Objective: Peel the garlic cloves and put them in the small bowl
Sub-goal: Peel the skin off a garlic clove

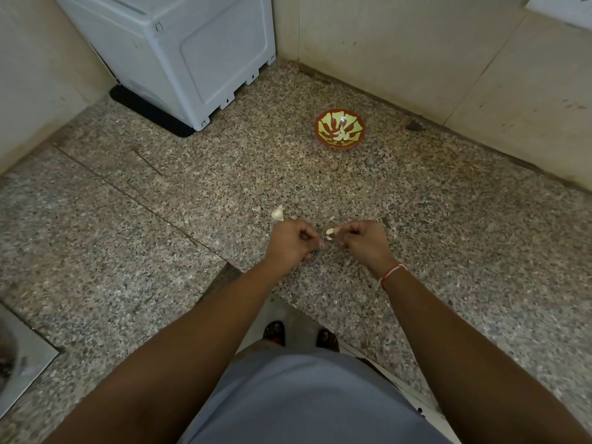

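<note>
In the middle of the frame, over the speckled granite counter (134, 245), both hands were busy with one garlic clove (330, 232). The right hand (365, 241) had its fingers curled, pinching the clove at its tips. The left hand (293, 241) was curled tight too, pinching a thin strip of peel (324, 238) coming off it. Another bit of garlic (277, 214) sat on the counter just above the left hand. The small bowl (339, 129), red and yellow-green, was up in the upper middle, well apart, with a few peeled cloves (341, 134) inside. A white appliance (179, 56) stood upper left.
</note>
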